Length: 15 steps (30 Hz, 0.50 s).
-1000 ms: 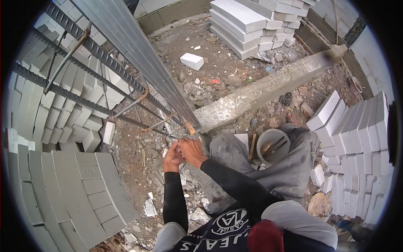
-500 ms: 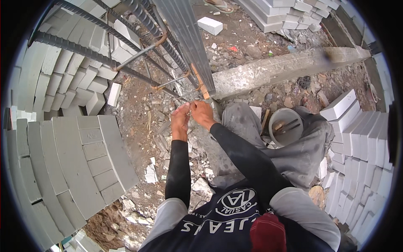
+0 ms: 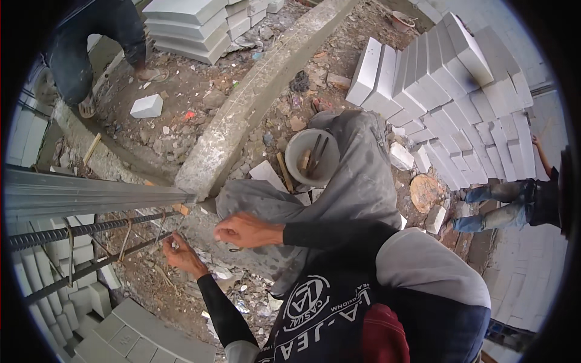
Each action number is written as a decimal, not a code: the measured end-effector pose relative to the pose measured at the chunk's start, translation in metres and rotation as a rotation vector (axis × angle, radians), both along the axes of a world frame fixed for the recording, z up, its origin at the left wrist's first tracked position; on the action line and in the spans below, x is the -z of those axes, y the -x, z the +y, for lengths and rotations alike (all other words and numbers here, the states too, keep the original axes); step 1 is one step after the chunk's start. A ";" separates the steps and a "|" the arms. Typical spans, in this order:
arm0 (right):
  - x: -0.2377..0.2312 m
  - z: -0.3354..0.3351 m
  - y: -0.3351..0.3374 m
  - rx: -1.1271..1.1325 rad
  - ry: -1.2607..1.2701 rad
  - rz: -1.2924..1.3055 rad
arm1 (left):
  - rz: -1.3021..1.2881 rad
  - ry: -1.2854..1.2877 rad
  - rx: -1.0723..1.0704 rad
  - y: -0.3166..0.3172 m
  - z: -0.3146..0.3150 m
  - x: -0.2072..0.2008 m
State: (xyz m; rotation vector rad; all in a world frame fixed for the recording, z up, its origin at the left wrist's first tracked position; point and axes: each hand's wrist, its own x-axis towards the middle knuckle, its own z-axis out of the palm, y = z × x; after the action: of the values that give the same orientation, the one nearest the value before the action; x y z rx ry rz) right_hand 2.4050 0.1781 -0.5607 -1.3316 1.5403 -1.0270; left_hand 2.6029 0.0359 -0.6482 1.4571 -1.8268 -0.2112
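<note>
My left hand is beside the lower end of the steel rebar cage, its fingers curled as in a pinch. What it holds, if anything, is too small to make out. My right hand is apart from it, over my grey trouser leg, with the fingers bent together. A small dark loop shows just under that hand; I cannot tell whether the fingers hold it. Along the cage runs a grey ribbed metal profile, with a small orange-brown piece at its foot.
A concrete beam crosses the rubble ground. Near my legs stands a grey bucket with tools inside. Pale blocks are stacked right, far left and lower left. One person stands far left, another at right.
My hands were together at the rebar cage's foot; now they are apart, the right one drawn back toward me. The view has swung right, bringing two other people into sight.
</note>
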 end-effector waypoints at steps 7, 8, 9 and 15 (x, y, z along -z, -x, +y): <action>0.000 0.083 0.108 0.213 -0.383 0.229 | 0.157 -0.220 -0.101 0.000 -0.016 0.000; -0.001 0.094 0.121 0.253 -0.393 0.234 | 0.192 -0.319 -0.118 0.003 -0.015 0.004; -0.007 0.105 0.130 0.325 -0.343 0.253 | 0.157 -0.304 -0.143 0.003 -0.014 0.003; -0.094 0.164 0.173 0.680 -0.353 0.711 | 0.113 -0.150 -0.167 -0.001 -0.003 0.000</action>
State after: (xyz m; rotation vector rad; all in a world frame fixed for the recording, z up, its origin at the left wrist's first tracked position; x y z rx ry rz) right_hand 2.2321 0.3422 -0.4668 -0.9680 2.6892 -0.6071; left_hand 2.6041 0.0330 -0.6477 1.6583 -1.6188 -0.3466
